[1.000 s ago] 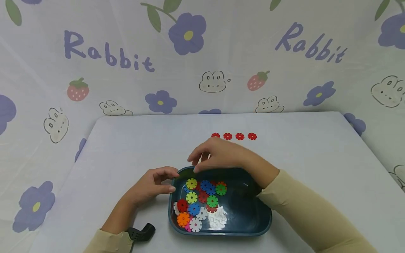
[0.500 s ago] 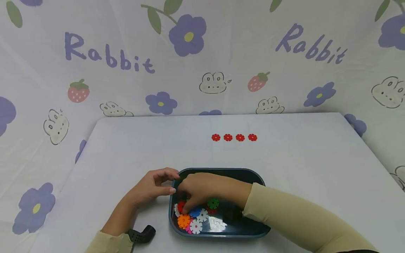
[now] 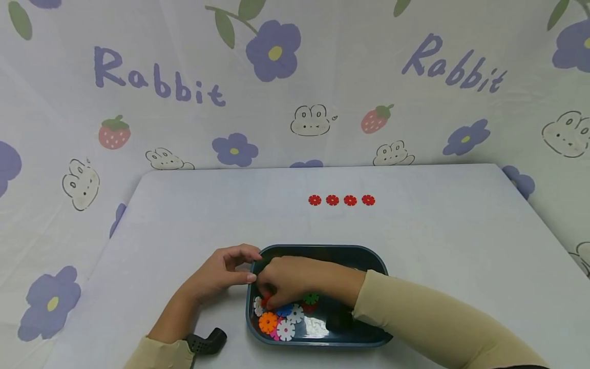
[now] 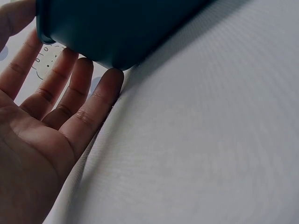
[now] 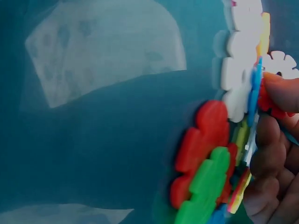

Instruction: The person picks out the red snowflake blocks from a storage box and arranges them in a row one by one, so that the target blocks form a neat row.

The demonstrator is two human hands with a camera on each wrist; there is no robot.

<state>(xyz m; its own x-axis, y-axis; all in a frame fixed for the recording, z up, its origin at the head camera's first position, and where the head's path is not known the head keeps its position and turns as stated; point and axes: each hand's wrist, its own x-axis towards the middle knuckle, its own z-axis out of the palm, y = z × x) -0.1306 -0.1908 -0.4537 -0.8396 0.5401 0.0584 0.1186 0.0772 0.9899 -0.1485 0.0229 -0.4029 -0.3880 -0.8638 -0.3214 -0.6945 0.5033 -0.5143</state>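
Note:
In the dark teal tray (image 3: pixel 350 335), my right hand (image 3: pixel 290 279) reaches down at the left end among flower-shaped plastic discs. The right wrist view shows its thumb and fingers pinching a red flower disc (image 5: pixel 269 103). Around it lie white (image 5: pixel 237 60), blue (image 5: pixel 255 91) and yellow discs, with a green disc (image 5: pixel 205 186) overlapping a red one. My left hand (image 3: pixel 223 269) rests at the tray's upper left corner. Its fairly straight fingers (image 4: pixel 91 112) touch the tray's outer wall in the left wrist view. The right hand hides part of the pile.
Several red flower discs (image 3: pixel 332 200) lie in a spaced row on the white table (image 3: pixel 207 215) beyond the tray. A black angled device (image 3: pixel 208 342) sits by the left sleeve. Behind the table hangs a cloth (image 3: pixel 341 61) printed with rabbits and flowers.
My right hand has come down from above the tray's far rim into the pile, and now pinches a red flower disc. The left hand stays at the corner.

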